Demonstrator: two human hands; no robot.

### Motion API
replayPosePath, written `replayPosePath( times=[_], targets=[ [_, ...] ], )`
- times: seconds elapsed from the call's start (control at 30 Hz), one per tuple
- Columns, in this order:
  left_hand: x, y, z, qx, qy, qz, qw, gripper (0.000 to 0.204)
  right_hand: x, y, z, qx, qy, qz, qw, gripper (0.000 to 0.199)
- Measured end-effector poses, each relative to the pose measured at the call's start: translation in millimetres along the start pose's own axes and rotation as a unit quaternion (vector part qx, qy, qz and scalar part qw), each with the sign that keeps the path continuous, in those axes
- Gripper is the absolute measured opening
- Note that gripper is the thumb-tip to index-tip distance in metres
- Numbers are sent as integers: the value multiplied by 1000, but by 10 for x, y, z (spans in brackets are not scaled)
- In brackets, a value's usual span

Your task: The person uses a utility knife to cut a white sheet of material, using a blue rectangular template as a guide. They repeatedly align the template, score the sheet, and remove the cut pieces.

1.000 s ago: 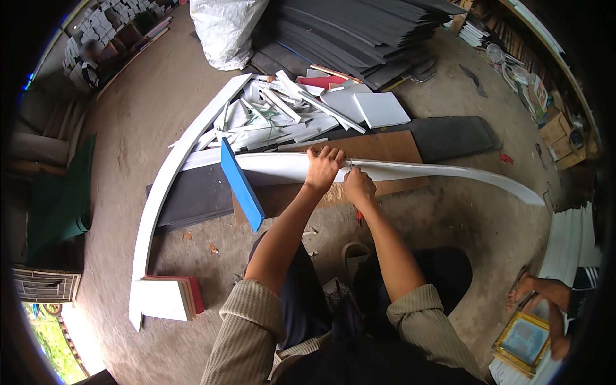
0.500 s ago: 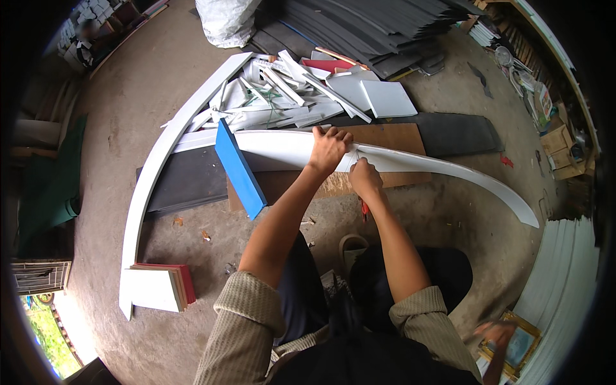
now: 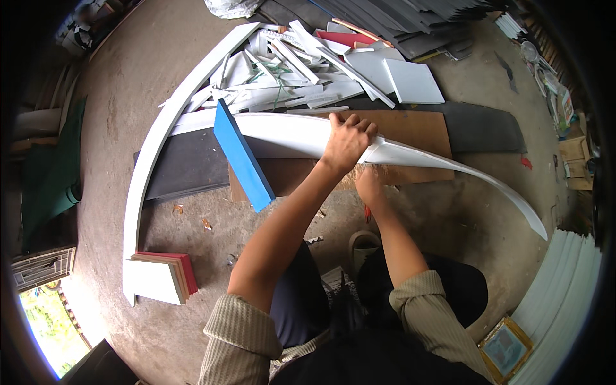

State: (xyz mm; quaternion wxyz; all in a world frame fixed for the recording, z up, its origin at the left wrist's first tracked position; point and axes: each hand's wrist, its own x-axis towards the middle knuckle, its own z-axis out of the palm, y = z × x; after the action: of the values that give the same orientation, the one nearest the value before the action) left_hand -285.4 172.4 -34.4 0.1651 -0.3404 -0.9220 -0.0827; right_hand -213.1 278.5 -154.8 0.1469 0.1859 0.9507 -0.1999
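Observation:
A long, curved white foam-board strip point(image 3: 289, 136) lies across a brown board point(image 3: 410, 131). My left hand point(image 3: 350, 141) grips it from above, fingers over its far edge. Just right of these fingers, a slit or step breaks the strip, and its narrow right part tilts away. My right hand point(image 3: 369, 186) is closed just below the near edge; the thin blade-like tool it holds is mostly hidden. A red-handled item point(image 3: 367, 213) shows beside my right wrist. A blue block point(image 3: 244, 157) leans across the strip's left part.
A curved white frame piece point(image 3: 144, 173) lies left, with stacked panels point(image 3: 163, 279) on its lower end. Behind the strip is a pile of white offcuts point(image 3: 282, 77). Dark sheets point(image 3: 423, 25) lie farther back. A gilt picture frame point(image 3: 507, 350) and white sheets point(image 3: 558, 301) stand right.
My right hand has pulled toward me, off the strip. At my left hand the strip has parted or stepped. Another person's hand has left the lower right. The view has shifted.

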Motion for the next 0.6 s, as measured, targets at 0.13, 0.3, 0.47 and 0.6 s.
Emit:
replayPosePath(
  times=[0.13,0.3,0.47,0.6],
  targets=[
    [-1,-79,-8,-36,-22,-16,999,18,-149,-105,15,31,-19,29,999,25],
    [68,1,-30,-46,-21,-29,998,16,-438,185,239,62,46,-13,997,26],
    [113,-6,9,-61,-32,-53,996,26,-610,443,62,40,22,-51,998,26],
    [57,-83,-91,-61,-62,-46,995,30,-998,364,-417,15,-27,-93,995,28]
  ],
)
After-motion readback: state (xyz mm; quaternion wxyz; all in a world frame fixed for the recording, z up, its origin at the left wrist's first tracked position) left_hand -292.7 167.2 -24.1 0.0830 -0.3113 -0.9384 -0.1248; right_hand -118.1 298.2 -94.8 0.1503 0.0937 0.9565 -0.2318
